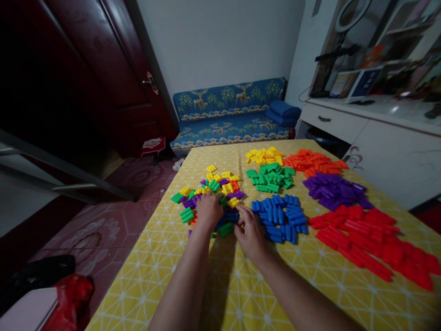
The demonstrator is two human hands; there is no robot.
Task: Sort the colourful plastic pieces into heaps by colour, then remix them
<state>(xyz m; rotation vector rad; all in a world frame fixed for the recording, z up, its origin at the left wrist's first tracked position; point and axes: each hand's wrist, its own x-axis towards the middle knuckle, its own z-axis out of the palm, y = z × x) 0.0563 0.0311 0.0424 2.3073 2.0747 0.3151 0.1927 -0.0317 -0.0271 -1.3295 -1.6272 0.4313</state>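
Note:
A mixed heap of plastic building pieces (225, 188) in yellow, green, purple, orange and blue lies at the table's middle left. My left hand (210, 209) rests on this heap with its fingers spread down over the pieces; its fingertips are partly hidden. To its right, my right hand (251, 233) is at the heap's edge, thumb and index finger apart. Dark blue pieces (231, 216) and a green piece (225, 230) lie between the two hands. A pile of blue pieces (275, 214) sits just right of my right hand.
Sorted piles stand on the right: yellow (264, 156), green (270, 177), orange (312, 162), purple (336, 191) and red (372, 234). They lie on a yellow patterned tablecloth (138, 280). Behind the table is a blue sofa (227, 128); a white cabinet (396, 142) is at right.

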